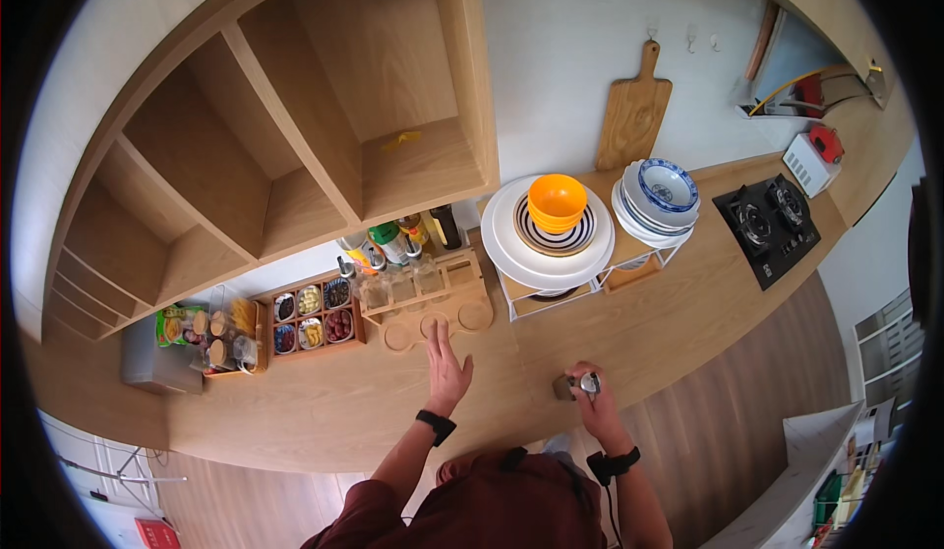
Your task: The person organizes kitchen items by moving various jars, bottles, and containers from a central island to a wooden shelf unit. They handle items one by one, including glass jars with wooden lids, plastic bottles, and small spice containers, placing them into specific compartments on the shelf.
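Note:
My left hand (448, 373) is held flat with its fingers apart and nothing in it, its fingertips at the front of a wooden rack board (422, 328) with round recesses. Clear glass bottles with metal spouts (402, 283) stand in the rack. My right hand (596, 401) grips a small container with a round metallic top (589, 382), over the counter's front part. What the container holds cannot be made out. Left of the rack sits a wooden compartment box (361, 335) with small bowls of dried foods.
A wire shelf (512, 306) bears stacked white plates (501, 258), orange bowls (557, 202) and blue-patterned bowls (667, 184). A gas hob (767, 228) lies at right, a basket of jars (258, 361) at left. Wooden cubbies (420, 202) overhang the counter. A cutting board (636, 118) hangs on the wall.

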`<state>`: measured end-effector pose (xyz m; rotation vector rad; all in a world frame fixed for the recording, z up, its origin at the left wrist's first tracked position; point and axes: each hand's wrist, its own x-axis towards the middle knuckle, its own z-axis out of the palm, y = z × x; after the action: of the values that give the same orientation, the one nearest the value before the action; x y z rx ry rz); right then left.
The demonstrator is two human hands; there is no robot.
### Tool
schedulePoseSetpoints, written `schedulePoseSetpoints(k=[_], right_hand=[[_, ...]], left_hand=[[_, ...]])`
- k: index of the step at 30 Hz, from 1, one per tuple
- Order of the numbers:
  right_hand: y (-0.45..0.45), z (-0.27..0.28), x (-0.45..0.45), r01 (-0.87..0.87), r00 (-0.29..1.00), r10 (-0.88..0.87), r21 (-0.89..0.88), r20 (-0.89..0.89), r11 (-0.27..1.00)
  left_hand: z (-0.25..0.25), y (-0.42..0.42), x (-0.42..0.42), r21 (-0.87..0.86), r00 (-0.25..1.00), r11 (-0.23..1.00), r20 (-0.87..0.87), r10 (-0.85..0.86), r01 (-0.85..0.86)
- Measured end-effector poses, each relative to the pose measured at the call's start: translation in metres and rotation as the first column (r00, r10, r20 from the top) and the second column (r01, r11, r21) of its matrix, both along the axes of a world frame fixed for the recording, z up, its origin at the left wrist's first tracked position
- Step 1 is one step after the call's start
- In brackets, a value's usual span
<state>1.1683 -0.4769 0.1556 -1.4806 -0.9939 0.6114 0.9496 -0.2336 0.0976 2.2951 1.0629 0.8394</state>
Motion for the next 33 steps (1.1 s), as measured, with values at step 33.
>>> schedulePoseSetpoints(k=[33], right_hand=[[0.273, 0.07, -0.05, -0.037, 0.969, -0.038, 0.298, 0.244, 0.954]], left_hand=[[-0.113, -0.029, -0.134, -0.107, 0.859, 0.984, -0.507, 0.066, -0.139]])
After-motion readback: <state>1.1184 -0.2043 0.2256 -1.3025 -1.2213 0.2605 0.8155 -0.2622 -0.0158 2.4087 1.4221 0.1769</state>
